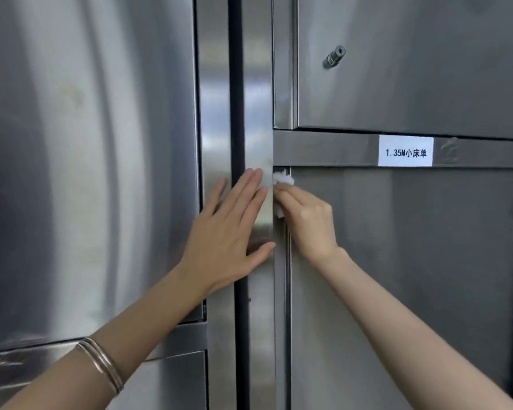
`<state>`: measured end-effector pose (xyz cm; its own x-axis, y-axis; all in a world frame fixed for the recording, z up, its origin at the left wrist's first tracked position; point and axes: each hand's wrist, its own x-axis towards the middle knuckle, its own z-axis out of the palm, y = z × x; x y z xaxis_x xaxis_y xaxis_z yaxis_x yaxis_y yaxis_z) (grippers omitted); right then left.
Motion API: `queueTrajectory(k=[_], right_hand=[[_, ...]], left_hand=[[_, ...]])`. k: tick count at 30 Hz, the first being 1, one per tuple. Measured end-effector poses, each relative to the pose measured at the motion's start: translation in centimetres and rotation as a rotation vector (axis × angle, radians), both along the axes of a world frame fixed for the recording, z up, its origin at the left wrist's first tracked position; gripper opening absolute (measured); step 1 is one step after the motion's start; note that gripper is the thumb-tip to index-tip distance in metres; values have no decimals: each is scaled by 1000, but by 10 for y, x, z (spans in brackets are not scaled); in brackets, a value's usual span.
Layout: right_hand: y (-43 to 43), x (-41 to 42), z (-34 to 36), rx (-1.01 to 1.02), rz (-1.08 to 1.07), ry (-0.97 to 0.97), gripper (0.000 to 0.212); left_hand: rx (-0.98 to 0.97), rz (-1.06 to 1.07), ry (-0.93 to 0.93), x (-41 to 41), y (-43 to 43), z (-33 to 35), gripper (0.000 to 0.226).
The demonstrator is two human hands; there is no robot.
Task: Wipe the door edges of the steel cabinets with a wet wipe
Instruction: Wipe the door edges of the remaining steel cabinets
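bangles (pixel 101 363): I am wearing them on my left forearm, low and left of the post (pixel 258 99).
left hand (pixel 228 232): I am pressing it flat on the post, fingers straight and holding nothing; the palm is lying across the black seam (pixel 237 84) on the post's left.
right hand (pixel 308 223): I am pinching the wipe (pixel 283 179) in curled fingers, just right of the post.
wipe: bunched and white, it is touching the top left corner of the lower door (pixel 397 276), at the edge beside the post.
label (pixel 405 151): it is sitting on the rail (pixel 323 149) right of the post, above that door.
knob (pixel 334 56): it is sticking out of the upper door (pixel 412 84), up and right of the post.
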<state>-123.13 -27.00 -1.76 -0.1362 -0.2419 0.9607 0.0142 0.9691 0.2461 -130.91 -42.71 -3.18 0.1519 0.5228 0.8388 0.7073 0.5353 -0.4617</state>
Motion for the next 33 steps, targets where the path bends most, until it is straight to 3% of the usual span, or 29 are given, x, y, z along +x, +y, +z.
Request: queueTrajectory(k=[5,10,14,19,23,26,29,33], right_hand=[[8,3,31,189,-145,51,10],[-3,-12,-11,-1,-87,238,18],[5,-5,-31,112,-57,176,27],[4,-13,19,61,-21,204,11],[8,-14,-43,-31,89,176,8],[9,1,-83,52,102,55,9],[9,4,-46,86,69,-16,15],[11,-9,-23,-13,118,111,15]], left_hand=[[26,10,76,-9,8,-2,82],[31,-10,107,-13,10,-2,83],[40,12,125,-14,9,-2,84],[49,1,114,-13,9,-4,84],[42,-11,94,-12,9,-7,83],[32,3,91,-11,7,-6,83],[15,5,88,-10,6,-6,83],[21,2,110,-13,8,-8,83]])
